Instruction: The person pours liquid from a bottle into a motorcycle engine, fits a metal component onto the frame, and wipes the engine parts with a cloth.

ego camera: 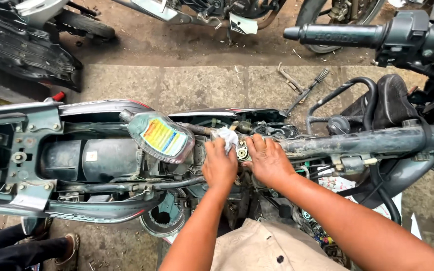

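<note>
I'm wiping the stripped motorcycle frame mid-scene: my left hand pinches a white rag, my right hand lies flat just right; an upturned grey bottle sits left.

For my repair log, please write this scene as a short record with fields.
place: paved ground, other motorcycles parked behind
object: stripped motorcycle frame, seat and tank removed
left hand: presses a white rag on the engine top
right hand: rests flat beside it, fingers near a round metal part
nearby: grey oil bottle lying on the frame; handlebar grip
</note>
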